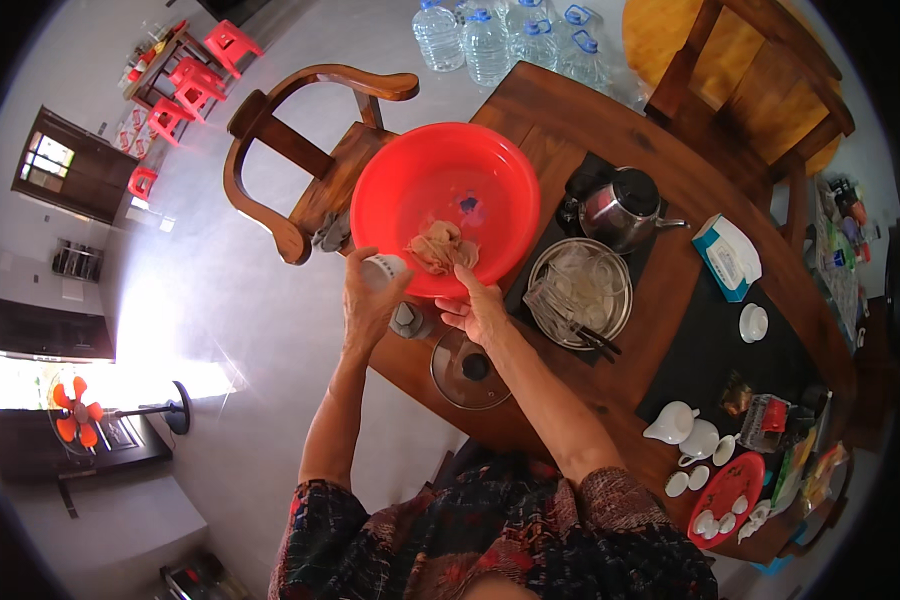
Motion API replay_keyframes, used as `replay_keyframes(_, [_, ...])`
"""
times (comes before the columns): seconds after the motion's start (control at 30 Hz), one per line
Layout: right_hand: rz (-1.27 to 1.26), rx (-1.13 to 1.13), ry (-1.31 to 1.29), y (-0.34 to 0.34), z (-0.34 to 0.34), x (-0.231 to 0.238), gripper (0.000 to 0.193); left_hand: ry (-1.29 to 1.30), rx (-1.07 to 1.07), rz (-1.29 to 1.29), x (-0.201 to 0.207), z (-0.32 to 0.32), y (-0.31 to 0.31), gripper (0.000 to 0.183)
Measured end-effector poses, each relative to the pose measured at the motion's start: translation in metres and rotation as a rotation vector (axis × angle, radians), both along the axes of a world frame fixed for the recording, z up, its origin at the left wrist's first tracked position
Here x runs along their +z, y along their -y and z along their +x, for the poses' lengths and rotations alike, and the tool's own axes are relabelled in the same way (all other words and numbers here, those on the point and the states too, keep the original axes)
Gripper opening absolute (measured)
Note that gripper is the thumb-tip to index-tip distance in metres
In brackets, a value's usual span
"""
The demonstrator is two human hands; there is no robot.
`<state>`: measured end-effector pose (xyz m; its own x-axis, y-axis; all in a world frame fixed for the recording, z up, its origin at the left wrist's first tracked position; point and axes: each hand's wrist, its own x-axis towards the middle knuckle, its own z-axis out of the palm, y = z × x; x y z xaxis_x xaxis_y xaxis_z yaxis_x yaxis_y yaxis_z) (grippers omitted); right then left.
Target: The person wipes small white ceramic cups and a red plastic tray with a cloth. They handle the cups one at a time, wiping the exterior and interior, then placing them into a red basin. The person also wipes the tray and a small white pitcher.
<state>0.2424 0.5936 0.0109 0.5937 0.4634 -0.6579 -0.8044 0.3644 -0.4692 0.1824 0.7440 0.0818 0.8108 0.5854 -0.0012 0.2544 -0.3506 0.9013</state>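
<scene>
My left hand (368, 305) is closed around a small, white, round cup-like thing (382, 267) with dark marks, beside the near left rim of a red plastic basin (375, 205). Inside the basin, a crumpled tan cloth (438, 246) lies against the near wall, with shallow water around it. My right hand (478, 312) is at the basin's near rim, its fingers apart. One fingertip reaches the rim next to the cloth; whether it touches the cloth I cannot tell. Below the hands is a glass lid (467, 372) with a dark knob.
Right of the basin stand a metal bowl of glasses (582, 290) and a kettle (620, 208). A tissue box (727, 258), white teapots (672, 423) and a red tray (710, 500) are farther right. A wooden chair (300, 150) stands left, water bottles (485, 45) beyond the table.
</scene>
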Motion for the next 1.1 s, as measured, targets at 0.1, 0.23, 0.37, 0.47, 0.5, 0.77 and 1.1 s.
replay_keyframes(0.1, [-0.043, -0.053, -0.055, -0.016, 0.014, -0.031, 0.041, 0.02, 0.072, -0.069, -0.002, -0.003, -0.017, 0.049])
replay_keyframes(0.23, [0.114, -0.184, 0.048, -0.021, 0.013, -0.021, 0.032, 0.051, 0.153, -0.229, 0.0, -0.015, -0.038, 0.047])
replay_keyframes(0.37, [0.154, -0.171, 0.11, -0.016, 0.018, 0.016, 0.031, 0.154, 0.218, -0.272, 0.017, -0.03, -0.04, 0.044])
replay_keyframes(0.47, [0.179, -0.12, 0.125, -0.003, 0.013, 0.03, 0.036, 0.25, 0.266, -0.269, 0.032, -0.046, -0.04, 0.041])
replay_keyframes(0.5, [0.195, -0.097, 0.126, 0.001, 0.01, 0.036, 0.038, 0.244, 0.264, -0.22, 0.039, -0.054, -0.039, 0.041])
replay_keyframes(0.77, [0.314, 0.028, 0.33, 0.086, -0.039, 0.104, 0.039, 0.56, 0.318, -0.135, 0.094, -0.118, -0.014, 0.037])
replay_keyframes(1.1, [0.293, 0.166, 0.144, 0.269, -0.175, 0.114, 0.055, 0.564, 0.143, -0.09, 0.141, -0.216, 0.124, 0.046])
